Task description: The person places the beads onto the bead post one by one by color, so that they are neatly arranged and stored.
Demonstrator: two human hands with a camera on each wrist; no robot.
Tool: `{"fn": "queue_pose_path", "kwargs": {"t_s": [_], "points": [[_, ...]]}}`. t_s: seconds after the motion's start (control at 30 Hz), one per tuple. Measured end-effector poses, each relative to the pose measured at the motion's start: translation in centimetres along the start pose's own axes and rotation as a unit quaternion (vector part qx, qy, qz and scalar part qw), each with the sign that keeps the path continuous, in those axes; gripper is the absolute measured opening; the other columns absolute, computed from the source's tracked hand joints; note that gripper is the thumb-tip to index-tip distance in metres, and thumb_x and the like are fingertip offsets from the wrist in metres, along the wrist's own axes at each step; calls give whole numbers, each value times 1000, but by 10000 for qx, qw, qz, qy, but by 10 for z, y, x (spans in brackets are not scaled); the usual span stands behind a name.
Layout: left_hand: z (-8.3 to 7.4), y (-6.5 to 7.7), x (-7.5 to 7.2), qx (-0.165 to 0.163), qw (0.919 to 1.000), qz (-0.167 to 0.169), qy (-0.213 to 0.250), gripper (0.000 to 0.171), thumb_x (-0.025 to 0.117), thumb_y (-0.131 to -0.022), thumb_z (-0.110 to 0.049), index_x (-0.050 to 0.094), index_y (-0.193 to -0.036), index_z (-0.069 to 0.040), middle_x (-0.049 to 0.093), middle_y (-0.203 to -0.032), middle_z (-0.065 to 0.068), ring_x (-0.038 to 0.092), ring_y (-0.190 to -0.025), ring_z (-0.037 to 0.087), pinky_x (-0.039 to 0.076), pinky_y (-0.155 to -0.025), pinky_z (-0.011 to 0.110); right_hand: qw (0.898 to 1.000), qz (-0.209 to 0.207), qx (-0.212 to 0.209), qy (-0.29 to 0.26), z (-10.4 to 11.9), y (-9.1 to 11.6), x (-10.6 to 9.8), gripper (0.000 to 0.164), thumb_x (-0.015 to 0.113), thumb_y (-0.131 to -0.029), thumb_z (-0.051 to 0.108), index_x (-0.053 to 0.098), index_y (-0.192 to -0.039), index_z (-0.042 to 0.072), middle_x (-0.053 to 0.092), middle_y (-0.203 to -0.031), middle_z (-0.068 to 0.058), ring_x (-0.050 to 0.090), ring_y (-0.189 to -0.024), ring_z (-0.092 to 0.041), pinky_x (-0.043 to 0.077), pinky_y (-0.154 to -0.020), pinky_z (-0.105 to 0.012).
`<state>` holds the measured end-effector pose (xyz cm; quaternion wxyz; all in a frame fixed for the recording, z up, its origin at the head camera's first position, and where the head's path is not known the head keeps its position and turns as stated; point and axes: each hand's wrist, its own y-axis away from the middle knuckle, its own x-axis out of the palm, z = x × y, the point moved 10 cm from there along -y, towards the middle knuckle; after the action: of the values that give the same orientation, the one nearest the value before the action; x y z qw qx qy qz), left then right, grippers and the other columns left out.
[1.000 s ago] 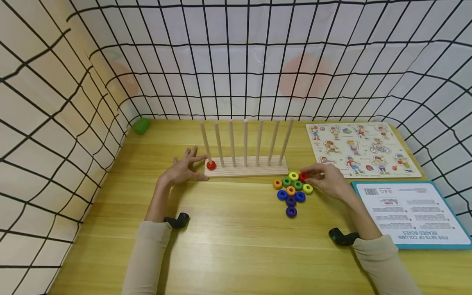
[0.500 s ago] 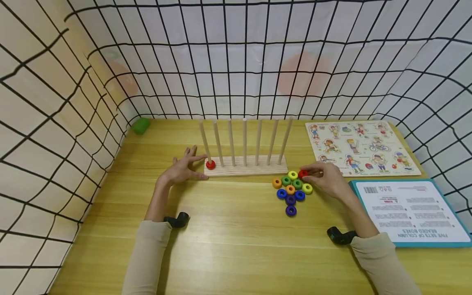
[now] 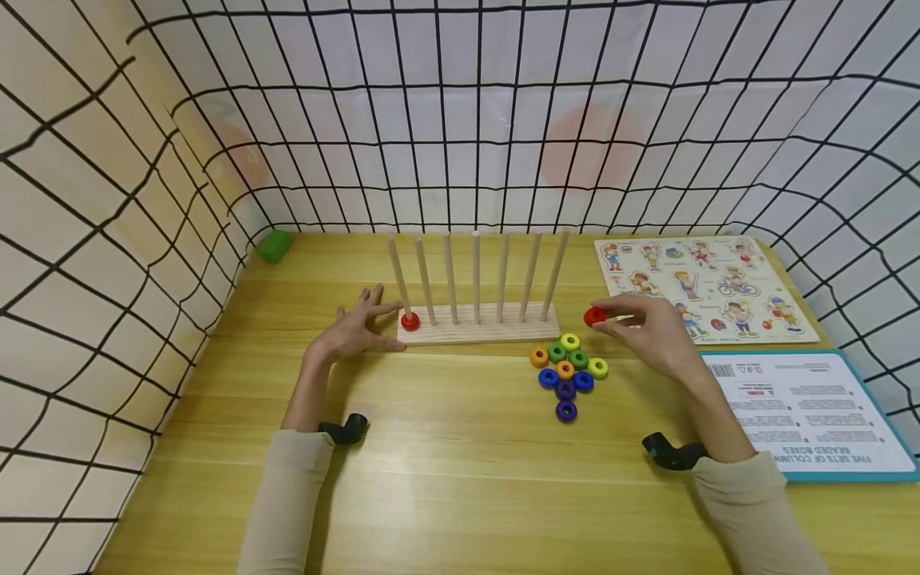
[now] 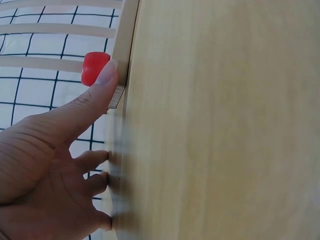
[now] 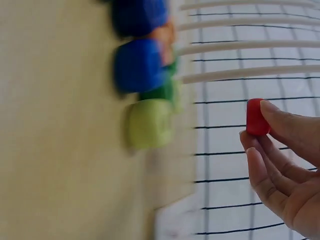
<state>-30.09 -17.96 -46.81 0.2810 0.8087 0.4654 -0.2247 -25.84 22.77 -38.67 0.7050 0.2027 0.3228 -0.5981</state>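
Note:
A pale wooden peg board with several upright rods stands at the middle of the table in the head view. One red bead ring sits at the foot of its leftmost rod. My left hand grips the board's left end between thumb and index finger, its other fingers spread out; in the left wrist view the thumb lies along the board's edge near that ring. Pinched between the fingertips of my right hand is a second red bead ring, lifted above the table.
Several yellow, green, orange, blue and purple rings lie in a cluster right of centre. A picture puzzle board and a blue-edged box lid with printed text lie at right. A green block sits back left; black wire mesh surrounds the table.
My right hand has raised the red ring off the table, up and away from the ring cluster. My left hand has stayed at the board's end.

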Motion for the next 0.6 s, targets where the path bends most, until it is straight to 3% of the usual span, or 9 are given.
{"fn": "queue_pose_path", "kwargs": {"t_s": [0.13,0.27,0.47,0.6], "points": [[0,-1,0,5,10000,11,8,80,81,-91,-25,41,-159,-11,-9,-174,20,-21,-160,40,-25,-116,74,9991,-197,-321,-195,24,1,-17,32,74,-96,9,72,-127,0,70,-124,-23,72,-95,-14,54,-70,-10],[0,-1,1,8,10000,23,33,80,81,-91,-24,41,-159,-11,-9,-174,19,-21,-159,40,-25,-116,74,9977,-238,-473,-411,46,1,-33,34,73,-96,7,71,-130,1,67,-125,-18,62,-92,12,53,-72,-9],[-1,0,1,23,10000,8,29,79,80,-92,-23,41,-159,-10,-9,-174,20,-21,-159,40,-25,-115,75,9967,-375,-659,-304,80,-1,-55,35,73,-96,7,72,-131,6,68,-127,-14,63,-92,13,50,-77,-5],[-1,-1,1,27,10000,17,-20,80,80,-92,-24,40,-159,-11,-9,-174,21,-21,-159,40,-25,-115,75,9953,-433,-828,-245,105,-5,-63,32,73,-96,9,74,-129,11,70,-122,-3,65,-94,11,50,-81,-6]]}}
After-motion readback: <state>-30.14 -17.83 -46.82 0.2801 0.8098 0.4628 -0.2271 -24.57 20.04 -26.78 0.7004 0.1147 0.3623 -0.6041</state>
